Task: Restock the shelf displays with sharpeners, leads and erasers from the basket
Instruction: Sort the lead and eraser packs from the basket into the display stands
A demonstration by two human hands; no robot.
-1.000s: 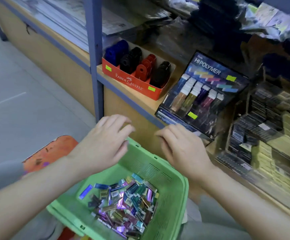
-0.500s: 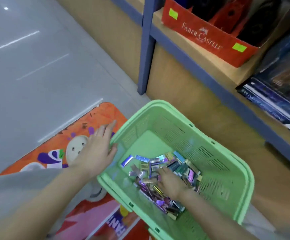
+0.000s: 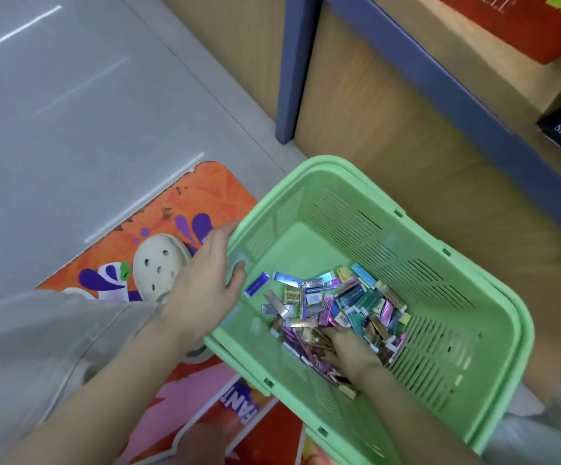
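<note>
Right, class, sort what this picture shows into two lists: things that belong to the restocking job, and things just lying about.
Job: green basket; small shiny packs in it; left hand at its rim; right hand in the packs; red display box.
Lying about: orange floor mat; cream clog.

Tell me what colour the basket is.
Light green; the basket shows clearly in the head view.
</note>
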